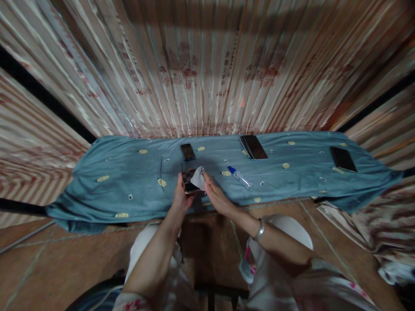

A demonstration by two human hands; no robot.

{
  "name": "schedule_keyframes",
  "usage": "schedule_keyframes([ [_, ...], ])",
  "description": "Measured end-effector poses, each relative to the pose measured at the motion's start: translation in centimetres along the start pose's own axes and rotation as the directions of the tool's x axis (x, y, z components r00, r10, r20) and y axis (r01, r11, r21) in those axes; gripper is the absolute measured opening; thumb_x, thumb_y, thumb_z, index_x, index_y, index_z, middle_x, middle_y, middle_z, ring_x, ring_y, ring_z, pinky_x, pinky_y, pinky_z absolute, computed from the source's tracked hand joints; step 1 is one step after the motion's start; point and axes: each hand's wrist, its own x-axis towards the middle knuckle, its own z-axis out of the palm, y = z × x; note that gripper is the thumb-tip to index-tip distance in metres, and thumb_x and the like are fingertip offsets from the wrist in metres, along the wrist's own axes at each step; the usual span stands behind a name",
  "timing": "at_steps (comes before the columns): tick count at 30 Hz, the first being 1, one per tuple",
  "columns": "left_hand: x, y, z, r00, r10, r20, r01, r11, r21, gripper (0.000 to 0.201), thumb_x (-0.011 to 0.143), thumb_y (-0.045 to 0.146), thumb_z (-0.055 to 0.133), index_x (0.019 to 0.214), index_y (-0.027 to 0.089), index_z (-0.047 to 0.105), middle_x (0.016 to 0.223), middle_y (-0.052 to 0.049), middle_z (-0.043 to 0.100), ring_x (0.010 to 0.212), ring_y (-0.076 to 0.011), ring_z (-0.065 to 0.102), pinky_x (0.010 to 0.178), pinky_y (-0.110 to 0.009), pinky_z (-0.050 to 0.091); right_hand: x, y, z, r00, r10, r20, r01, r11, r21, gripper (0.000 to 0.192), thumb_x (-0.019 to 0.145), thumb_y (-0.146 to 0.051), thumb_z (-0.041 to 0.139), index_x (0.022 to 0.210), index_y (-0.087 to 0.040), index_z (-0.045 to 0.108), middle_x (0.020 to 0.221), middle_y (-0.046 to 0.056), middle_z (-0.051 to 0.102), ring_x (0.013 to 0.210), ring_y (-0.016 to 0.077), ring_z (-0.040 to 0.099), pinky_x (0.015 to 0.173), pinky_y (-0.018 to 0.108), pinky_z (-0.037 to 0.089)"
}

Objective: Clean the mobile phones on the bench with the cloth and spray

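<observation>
My left hand (182,194) is wrapped round a smartphone (192,187), holding it above the cloth-covered table with its dark screen up. A light grey cloth (198,178) is bunched in my right hand (211,190), pressed against the phone's screen at its right side. To the right of my hands lies a clear spray bottle with a blue cap (240,176), on its side. Another dark phone (187,152), partly pixelated, rests on the table just beyond the held one.
A stack of dark phones or tablets (254,147) lies at the back, right of centre. One more dark flat device (343,159) is near the table's right end. The blue-green tablecloth (145,172) hangs over the edges. Striped curtains (207,86) close off the back and sides.
</observation>
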Motion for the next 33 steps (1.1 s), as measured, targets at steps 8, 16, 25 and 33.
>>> schedule_keyframes([
  [8,0.3,1.0,-0.2,0.998,0.029,-0.059,-0.032,0.998,-0.049,0.040,0.098,0.038,0.036,0.099,0.013,0.068,0.068,-0.002,0.070,0.055,-0.0129,0.064,0.067,-0.025,0.053,-1.2,-0.3,0.9,0.996,-0.052,0.068,0.053,0.998,-0.021,0.078,0.093,-0.067,0.020,0.153,-0.017,0.018,0.159,0.008,0.022,0.147,0.0189,0.020,0.121,0.039,0.018],
  [16,0.4,0.4,-0.4,1.000,0.000,0.006,0.000,0.994,0.114,0.043,0.095,0.044,0.040,0.114,0.015,0.065,0.077,-0.004,0.074,0.062,-0.0166,0.068,0.065,-0.027,0.055,-0.2,0.0,-0.1,1.000,-0.005,0.005,0.005,1.000,0.015,0.083,0.088,-0.074,0.021,0.151,-0.019,0.026,0.158,0.008,0.027,0.147,0.0191,0.020,0.122,0.039,0.014],
  [25,-0.5,-0.5,0.0,0.997,-0.065,0.033,0.059,0.986,0.157,0.032,0.093,0.036,0.048,0.098,0.011,0.068,0.070,-0.005,0.072,0.065,-0.0182,0.070,0.071,-0.030,0.057,0.9,-0.4,-2.0,0.993,0.027,-0.112,-0.012,0.990,0.137,0.075,0.091,-0.069,0.025,0.139,-0.017,0.048,0.137,0.009,0.057,0.130,0.0220,0.049,0.113,0.039,0.033],
  [33,-1.5,-1.0,0.2,0.987,-0.154,0.046,0.140,0.963,0.232,0.032,0.094,0.032,0.046,0.086,0.011,0.069,0.072,-0.007,0.073,0.071,-0.0200,0.071,0.075,-0.033,0.057,1.6,-1.1,-3.9,0.996,0.085,0.005,-0.085,0.985,0.149,0.070,0.089,-0.070,0.030,0.109,-0.017,0.072,0.097,0.007,0.074,0.095,0.0232,0.066,0.093,0.040,0.047],
])
